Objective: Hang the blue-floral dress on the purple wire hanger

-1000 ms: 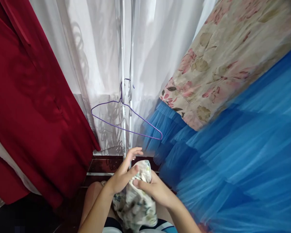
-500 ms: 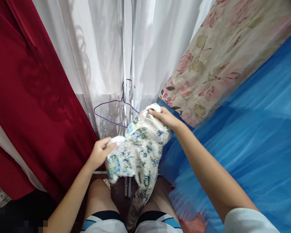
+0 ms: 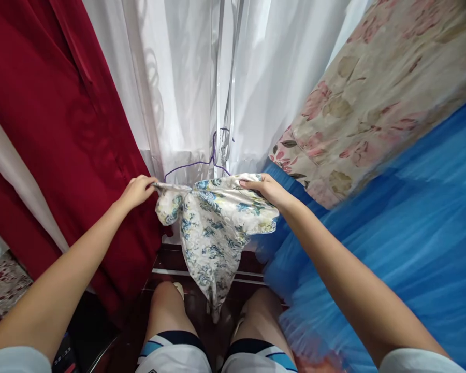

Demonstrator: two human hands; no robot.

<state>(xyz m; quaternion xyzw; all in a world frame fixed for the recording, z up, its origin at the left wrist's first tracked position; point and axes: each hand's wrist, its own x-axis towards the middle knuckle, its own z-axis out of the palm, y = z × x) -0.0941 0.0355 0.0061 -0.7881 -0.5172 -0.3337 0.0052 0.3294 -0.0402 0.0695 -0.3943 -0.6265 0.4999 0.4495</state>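
A white blouse (image 3: 213, 223) with a blue and green flower print is stretched between my hands, its lower part hanging in a point over my knees. My left hand (image 3: 137, 190) pinches one upper corner at the left. At the other side, the thumb of my right hand (image 3: 266, 189) lies over the top edge and the fingers are behind the cloth. Just behind the blouse, a purple hanger (image 3: 190, 165) hangs from a white strap (image 3: 219, 67); the blouse hides its lower part.
A red drape (image 3: 89, 129) hangs at the left and white curtains (image 3: 178, 77) behind. To the right are a pink-flowered cloth (image 3: 334, 114) and a blue tulle skirt (image 3: 392, 217), close to my right arm. A phone (image 3: 65, 357) lies at lower left.
My left hand has moved up and to the left, spreading the blouse wider and more level. The blouse now covers more of the hanger. My right hand keeps its grip.
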